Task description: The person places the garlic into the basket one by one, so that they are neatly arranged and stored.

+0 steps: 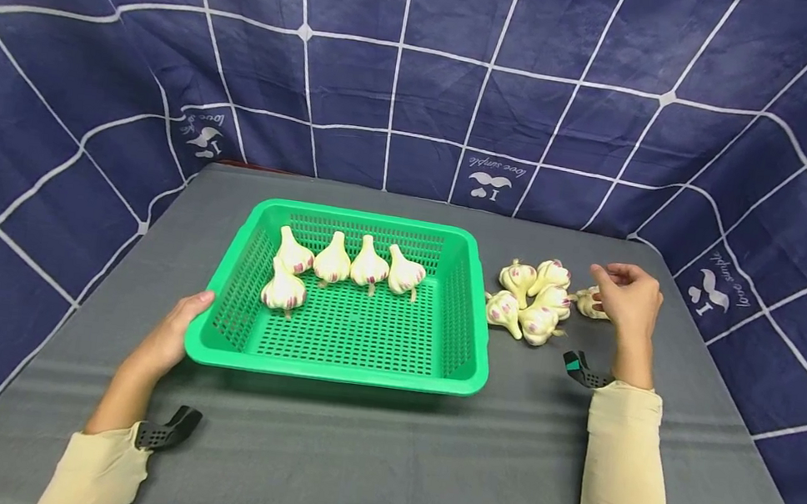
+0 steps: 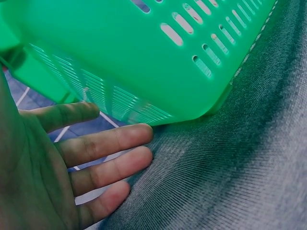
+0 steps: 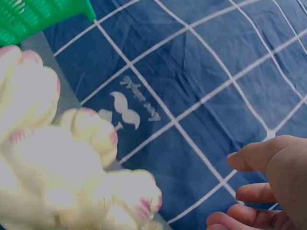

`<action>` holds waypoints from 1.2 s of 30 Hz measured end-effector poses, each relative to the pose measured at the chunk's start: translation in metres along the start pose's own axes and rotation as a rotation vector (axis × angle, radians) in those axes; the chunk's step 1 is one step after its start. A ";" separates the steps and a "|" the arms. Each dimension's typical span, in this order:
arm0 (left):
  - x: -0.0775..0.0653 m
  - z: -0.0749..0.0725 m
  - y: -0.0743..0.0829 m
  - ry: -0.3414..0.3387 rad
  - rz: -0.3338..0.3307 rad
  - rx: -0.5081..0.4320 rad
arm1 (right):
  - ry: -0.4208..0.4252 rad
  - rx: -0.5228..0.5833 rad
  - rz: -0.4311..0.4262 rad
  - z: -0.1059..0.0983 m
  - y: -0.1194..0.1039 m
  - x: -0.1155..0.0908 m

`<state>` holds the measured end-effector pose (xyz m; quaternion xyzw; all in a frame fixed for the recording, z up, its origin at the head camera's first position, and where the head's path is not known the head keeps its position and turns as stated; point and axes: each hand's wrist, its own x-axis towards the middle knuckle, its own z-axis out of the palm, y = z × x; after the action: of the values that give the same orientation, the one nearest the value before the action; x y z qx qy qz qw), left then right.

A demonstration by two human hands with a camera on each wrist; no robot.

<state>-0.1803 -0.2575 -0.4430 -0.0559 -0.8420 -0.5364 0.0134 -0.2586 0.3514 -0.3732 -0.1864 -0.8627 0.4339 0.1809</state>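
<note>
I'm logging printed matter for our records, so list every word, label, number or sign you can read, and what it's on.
"love simple": blue cloth, middle print
"I": middle print, beside a heart
"love simple": blue cloth, right print
"I": right print
Left print: wording too creased to read fully
No readable text on the green basket or garlic bulbs.

The space is screened off booth-style here: blue gridded cloth [image 1: 438,92] is hung beyond left hand [image 1: 170,333] and right hand [image 1: 631,297]; grey fabric [image 1: 377,467] is spread beneath them.
</note>
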 end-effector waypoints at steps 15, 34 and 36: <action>0.001 0.002 -0.002 0.011 -0.009 0.033 | 0.118 -0.247 0.165 0.000 0.045 0.009; -0.001 0.001 0.000 0.000 -0.075 0.027 | -0.150 -0.423 0.207 0.007 0.060 0.015; -0.001 0.001 0.001 -0.009 -0.096 0.025 | -0.145 -0.419 0.193 0.008 0.062 0.015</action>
<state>-0.1788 -0.2562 -0.4425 -0.0177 -0.8504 -0.5255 -0.0156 -0.2648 0.3872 -0.4257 -0.2696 -0.9229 0.2728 0.0335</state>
